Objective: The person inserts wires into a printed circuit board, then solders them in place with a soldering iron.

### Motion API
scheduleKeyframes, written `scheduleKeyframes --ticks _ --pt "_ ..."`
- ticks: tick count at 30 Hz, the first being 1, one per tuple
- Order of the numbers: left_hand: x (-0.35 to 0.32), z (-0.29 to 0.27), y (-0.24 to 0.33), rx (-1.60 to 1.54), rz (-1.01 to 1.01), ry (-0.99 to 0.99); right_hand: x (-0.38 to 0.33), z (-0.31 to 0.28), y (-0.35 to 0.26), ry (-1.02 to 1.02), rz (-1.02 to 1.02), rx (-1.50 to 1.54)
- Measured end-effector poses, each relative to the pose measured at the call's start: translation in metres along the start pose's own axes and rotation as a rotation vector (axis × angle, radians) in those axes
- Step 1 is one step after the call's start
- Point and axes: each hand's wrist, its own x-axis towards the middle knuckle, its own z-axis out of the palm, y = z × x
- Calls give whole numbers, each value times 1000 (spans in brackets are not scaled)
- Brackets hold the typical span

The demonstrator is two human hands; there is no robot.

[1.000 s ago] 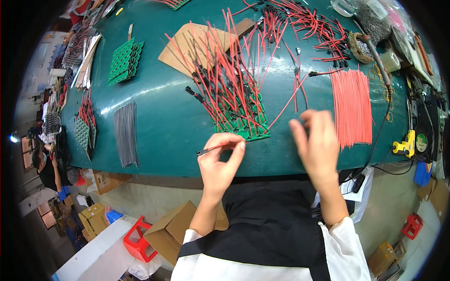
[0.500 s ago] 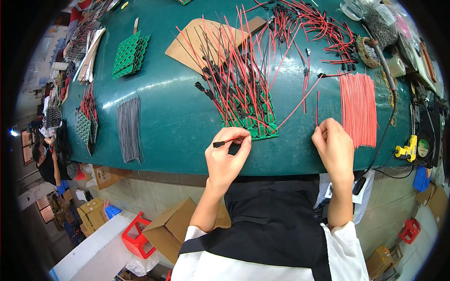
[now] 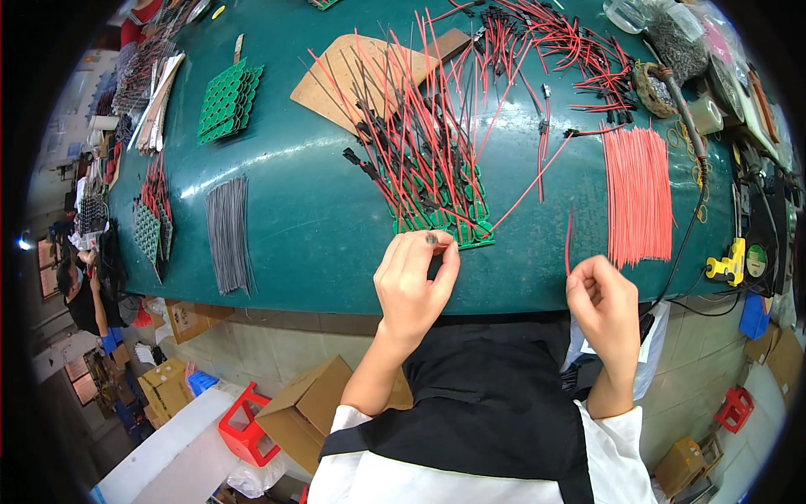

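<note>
Tabletop (image 3: 319, 260): green and smooth, glossy enough to throw back a light streak
Right-hand wire (image 3: 570, 242): slim red plastic coating
Red bundle (image 3: 638, 197): plastic again, soft sheen
Grey bundle (image 3: 227, 235): duller, almost matt
Fan-shaped board (image 3: 326, 94): flat brown, wood-like, matt
Apron (image 3: 483, 378): black cloth, matt, creased
Stool (image 3: 243, 435): shiny red plastic
Carton (image 3: 304, 412): dull brown cardboard

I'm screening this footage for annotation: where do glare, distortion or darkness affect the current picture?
Head view: a pale glare streak crosses the green table, left of the middle; head view: fisheye distortion bows the table's near edge, and the corners fall to black; head view: a small bright light shows at far left; head view: the left hand and right hand look reasonably sharp.
</note>
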Motion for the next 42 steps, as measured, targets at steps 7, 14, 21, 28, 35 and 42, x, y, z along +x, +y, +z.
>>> scheduleKeyframes --ticks 7,14,21,28,35,42 --pt "4 1 -1 -55 -131 2 -4 2 -2 -389 164 282" --pt "-4 -13 2 -74 467 -91 5 17 -16 -671 178 364" --pt "-9 -28 -14 -446 -337 34 78 35 11 264 -262 -428" --pt "-8 -26 -13 -389 -404 11 81 43 10 227 -237 -751" --pt "-9 -23 -14 -344 -365 43 53 29 21 207 -231 -583" --pt "-7 -21 -15 -187 -162 32 13 8 10 -49 77 -95"
